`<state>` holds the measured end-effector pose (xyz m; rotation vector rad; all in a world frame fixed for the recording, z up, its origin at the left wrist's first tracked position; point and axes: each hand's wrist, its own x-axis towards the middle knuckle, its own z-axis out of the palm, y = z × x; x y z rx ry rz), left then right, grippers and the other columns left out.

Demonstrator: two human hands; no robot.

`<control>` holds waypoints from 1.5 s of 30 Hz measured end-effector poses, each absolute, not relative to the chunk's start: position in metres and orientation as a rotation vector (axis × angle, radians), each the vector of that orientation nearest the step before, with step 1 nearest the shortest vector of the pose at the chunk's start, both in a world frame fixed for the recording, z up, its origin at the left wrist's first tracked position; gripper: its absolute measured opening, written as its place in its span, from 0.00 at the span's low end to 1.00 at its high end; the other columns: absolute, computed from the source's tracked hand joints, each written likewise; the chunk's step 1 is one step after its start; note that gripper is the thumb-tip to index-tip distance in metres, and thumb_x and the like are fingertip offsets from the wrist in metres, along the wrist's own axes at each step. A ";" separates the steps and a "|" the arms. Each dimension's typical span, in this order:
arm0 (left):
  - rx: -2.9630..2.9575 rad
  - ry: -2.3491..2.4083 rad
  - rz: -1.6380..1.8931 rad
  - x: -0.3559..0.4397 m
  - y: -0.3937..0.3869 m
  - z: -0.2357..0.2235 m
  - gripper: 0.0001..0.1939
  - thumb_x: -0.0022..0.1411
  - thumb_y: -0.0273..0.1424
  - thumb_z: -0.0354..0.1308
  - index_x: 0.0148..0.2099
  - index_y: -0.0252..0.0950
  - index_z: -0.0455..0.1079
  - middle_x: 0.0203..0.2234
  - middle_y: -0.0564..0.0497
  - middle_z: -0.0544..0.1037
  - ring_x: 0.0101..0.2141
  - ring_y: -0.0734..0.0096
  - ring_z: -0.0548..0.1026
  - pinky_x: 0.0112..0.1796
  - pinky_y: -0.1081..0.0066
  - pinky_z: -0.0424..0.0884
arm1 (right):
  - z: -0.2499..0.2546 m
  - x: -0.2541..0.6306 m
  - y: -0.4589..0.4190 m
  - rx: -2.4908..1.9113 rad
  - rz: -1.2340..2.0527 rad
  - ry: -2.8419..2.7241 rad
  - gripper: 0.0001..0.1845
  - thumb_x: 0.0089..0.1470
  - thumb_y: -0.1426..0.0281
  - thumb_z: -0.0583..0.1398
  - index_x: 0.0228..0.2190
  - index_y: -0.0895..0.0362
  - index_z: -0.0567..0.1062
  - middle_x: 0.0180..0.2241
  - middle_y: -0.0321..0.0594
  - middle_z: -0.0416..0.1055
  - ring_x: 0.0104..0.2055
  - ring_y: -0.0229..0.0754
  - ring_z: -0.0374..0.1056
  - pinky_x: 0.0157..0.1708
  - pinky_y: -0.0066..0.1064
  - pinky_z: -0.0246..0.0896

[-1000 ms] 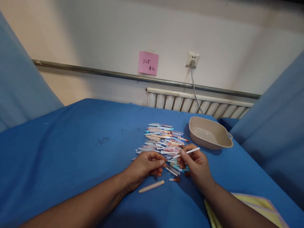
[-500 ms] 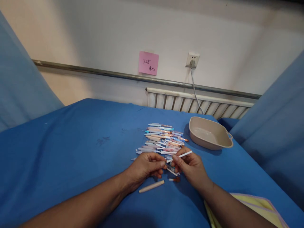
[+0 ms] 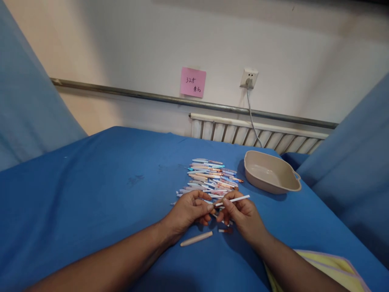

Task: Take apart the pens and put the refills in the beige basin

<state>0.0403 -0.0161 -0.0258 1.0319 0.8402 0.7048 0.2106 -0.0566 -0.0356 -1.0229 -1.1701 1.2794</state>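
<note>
A heap of several slim pens (image 3: 211, 176) in white, blue and orange lies on the blue cloth (image 3: 100, 190). My right hand (image 3: 243, 215) pinches a thin white pen refill (image 3: 235, 199) that points up to the right. My left hand (image 3: 188, 211) is closed, fingertips meeting the refill's near end; what it grips there is too small to name. Just below the hands lie a beige pen barrel (image 3: 196, 239) and a small orange-brown pen piece (image 3: 224, 230).
A beige shallow dish (image 3: 270, 178) stands right of the pen heap. A yellow cloth (image 3: 331, 267) lies at the lower right. Blue curtains hang on both sides. Behind are a wall rail, a radiator, a pink note and a socket with a cable.
My right hand has brought the white refill leftward until it meets my left hand's fingertips. The view has shifted slightly.
</note>
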 end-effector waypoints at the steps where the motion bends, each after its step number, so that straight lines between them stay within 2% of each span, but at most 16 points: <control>1: 1.031 0.832 0.694 0.040 -0.016 -0.026 0.23 0.46 0.36 0.70 0.40 0.33 0.64 0.23 0.52 0.77 0.19 0.78 0.72 0.22 0.78 0.68 | -0.035 0.210 -0.056 -1.002 1.293 -1.145 0.21 0.48 0.52 0.62 0.29 0.57 0.68 0.22 0.37 0.74 0.19 0.35 0.68 0.18 0.23 0.59; 6: 0.982 0.807 0.707 0.041 -0.012 -0.024 0.21 0.52 0.40 0.66 0.41 0.34 0.63 0.26 0.52 0.77 0.20 0.78 0.72 0.23 0.78 0.69 | -0.036 0.212 -0.052 -0.879 1.410 -0.943 0.20 0.46 0.55 0.65 0.29 0.57 0.66 0.27 0.37 0.76 0.20 0.35 0.70 0.19 0.23 0.60; 9: 1.037 0.841 0.717 0.038 -0.008 -0.022 0.18 0.54 0.42 0.63 0.38 0.34 0.64 0.27 0.52 0.77 0.20 0.78 0.72 0.23 0.78 0.69 | -0.037 0.214 -0.050 -0.867 1.422 -0.875 0.20 0.46 0.55 0.65 0.29 0.57 0.66 0.29 0.37 0.76 0.20 0.34 0.69 0.18 0.22 0.59; 13: 1.408 0.908 0.433 0.027 -0.007 -0.018 0.17 0.54 0.44 0.60 0.30 0.34 0.65 0.19 0.55 0.73 0.16 0.78 0.66 0.19 0.78 0.63 | -0.036 0.216 -0.049 -0.881 1.389 -0.872 0.20 0.45 0.55 0.66 0.29 0.57 0.67 0.29 0.38 0.76 0.19 0.35 0.69 0.17 0.23 0.59; 16: 1.860 0.915 0.222 0.018 -0.013 -0.007 0.13 0.53 0.41 0.62 0.27 0.36 0.69 0.17 0.57 0.70 0.17 0.77 0.63 0.19 0.78 0.55 | -0.036 0.217 -0.049 -0.889 1.368 -0.876 0.19 0.45 0.56 0.66 0.29 0.57 0.68 0.28 0.38 0.76 0.19 0.34 0.69 0.17 0.23 0.60; 18: 2.172 0.925 0.192 0.015 -0.020 0.000 0.11 0.47 0.38 0.66 0.27 0.37 0.71 0.19 0.56 0.72 0.20 0.75 0.64 0.21 0.76 0.52 | -0.036 0.218 -0.049 -0.893 1.365 -0.878 0.19 0.46 0.56 0.66 0.29 0.57 0.68 0.28 0.37 0.76 0.19 0.34 0.68 0.17 0.23 0.60; 20: 2.395 0.895 0.167 0.015 -0.028 0.005 0.11 0.44 0.34 0.69 0.30 0.38 0.73 0.24 0.54 0.75 0.24 0.70 0.68 0.24 0.75 0.54 | -0.037 0.218 -0.049 -0.890 1.365 -0.882 0.19 0.46 0.56 0.65 0.28 0.57 0.68 0.27 0.37 0.76 0.18 0.33 0.67 0.17 0.22 0.60; 22: 2.513 0.843 0.135 0.016 -0.033 0.006 0.09 0.48 0.32 0.66 0.33 0.38 0.73 0.29 0.51 0.76 0.29 0.66 0.70 0.27 0.73 0.57 | -0.038 0.218 -0.049 -0.876 1.361 -0.890 0.19 0.46 0.56 0.65 0.28 0.57 0.67 0.27 0.37 0.76 0.18 0.32 0.67 0.17 0.22 0.60; 25: 2.484 0.860 0.216 0.019 -0.034 0.003 0.04 0.57 0.32 0.58 0.34 0.37 0.71 0.29 0.50 0.75 0.30 0.66 0.69 0.29 0.73 0.58 | -0.037 0.218 -0.050 -0.853 1.362 -0.905 0.18 0.46 0.57 0.65 0.29 0.57 0.68 0.26 0.35 0.75 0.18 0.32 0.67 0.17 0.22 0.60; 30: 2.128 0.892 0.413 0.023 -0.021 0.000 0.12 0.64 0.37 0.50 0.34 0.35 0.66 0.24 0.54 0.69 0.25 0.73 0.65 0.26 0.76 0.58 | -0.032 0.218 -0.053 -0.882 1.389 -0.934 0.18 0.48 0.55 0.64 0.29 0.56 0.67 0.19 0.31 0.71 0.13 0.32 0.62 0.12 0.22 0.55; 38: 1.987 0.848 0.488 0.027 -0.020 0.000 0.12 0.63 0.38 0.52 0.32 0.34 0.64 0.23 0.57 0.63 0.25 0.75 0.60 0.26 0.76 0.56 | -0.034 0.219 -0.053 -0.897 1.349 -1.002 0.18 0.49 0.56 0.63 0.30 0.56 0.66 0.17 0.31 0.70 0.14 0.33 0.63 0.14 0.22 0.59; 45: 1.960 0.845 0.517 0.027 -0.018 -0.005 0.13 0.63 0.39 0.52 0.33 0.34 0.64 0.24 0.57 0.64 0.26 0.75 0.60 0.27 0.76 0.57 | -0.032 0.220 -0.053 -0.944 1.308 -1.050 0.18 0.49 0.55 0.62 0.29 0.56 0.65 0.16 0.31 0.70 0.13 0.33 0.63 0.15 0.22 0.58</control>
